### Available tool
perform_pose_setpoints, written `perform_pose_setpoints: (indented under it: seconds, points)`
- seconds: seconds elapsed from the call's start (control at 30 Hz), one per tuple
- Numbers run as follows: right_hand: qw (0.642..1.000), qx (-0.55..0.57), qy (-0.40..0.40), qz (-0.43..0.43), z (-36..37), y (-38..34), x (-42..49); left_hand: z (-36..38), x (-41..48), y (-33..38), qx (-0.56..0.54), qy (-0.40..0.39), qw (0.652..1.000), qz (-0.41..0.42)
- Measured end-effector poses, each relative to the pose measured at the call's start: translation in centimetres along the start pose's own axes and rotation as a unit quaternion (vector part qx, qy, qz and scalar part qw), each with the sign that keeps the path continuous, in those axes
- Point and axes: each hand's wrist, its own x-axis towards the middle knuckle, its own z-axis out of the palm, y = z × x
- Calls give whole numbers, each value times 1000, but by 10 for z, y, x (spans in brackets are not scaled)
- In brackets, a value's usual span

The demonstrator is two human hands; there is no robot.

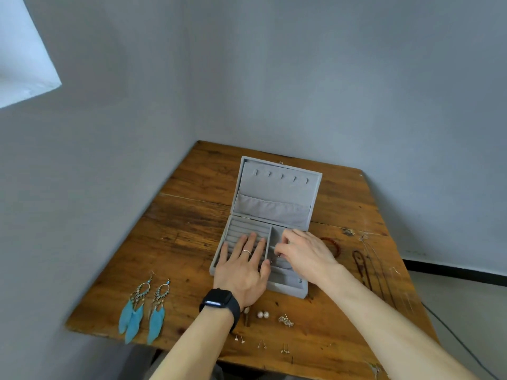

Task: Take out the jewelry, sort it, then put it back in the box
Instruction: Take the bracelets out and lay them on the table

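An open grey velvet jewelry box (288, 290) stands mid-table with its lid upright. My left hand (244, 266), wearing a ring and a black watch, lies flat with spread fingers on the box's ring-roll section. My right hand (301, 252) reaches into the right compartment, its fingertips pinched on a small item there that I cannot make out. Laid on the table are two turquoise feather earrings (142, 311) at left, a pearl stud pair (262, 314), a crystal earring pair (286, 320), and several tiny studs (262, 344) near the front edge.
A red bracelet (333, 244) lies right of the box, with thin necklaces (366, 272) stretched out further right. The wooden table (178, 234) sits in a corner of grey walls. A cable runs along the floor at lower right.
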Motion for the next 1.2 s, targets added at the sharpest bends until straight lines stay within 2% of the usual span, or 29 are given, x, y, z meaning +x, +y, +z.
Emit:
perform_pose_setpoints:
  seconds: [0.13, 0.27, 0.37, 0.5, 0.63, 0.77, 0.9, 0.97, 1.07, 1.2]
  points:
    - [1000, -10, -2, -15, 3, -1, 0, 0, 0, -1, -2, 2, 1000, 0]
    - [992, 100, 38, 67, -3, 1, -17, -3, -1, -1, 1, -6, 1000, 0]
    - [962, 217, 51, 156, -17, 3, -35, -4, 0, 0, -8, -10, 1000, 0]
    - [912, 328, 120, 216, -22, 8, -55, -5, 1, -1, -1, -25, 1000, 0]
    - [867, 395, 162, 258, -28, 7, -69, -7, 2, -2, -9, -36, 999, 3]
    - [840, 429, 166, 285, -30, 5, -82, -15, 3, -2, -27, -62, 998, 5]
    - [816, 472, 164, 293, -37, -1, -98, -37, -1, 20, -128, -34, 990, 49]
    - [816, 482, 153, 281, -39, -4, -105, -49, -3, 43, -199, -45, 974, 98]
    - [822, 484, 148, 263, -40, -10, -116, -60, -6, 70, -237, -57, 957, 159]
    - [809, 489, 175, 276, -44, -14, -131, -63, -16, 78, -303, -81, 937, 155]
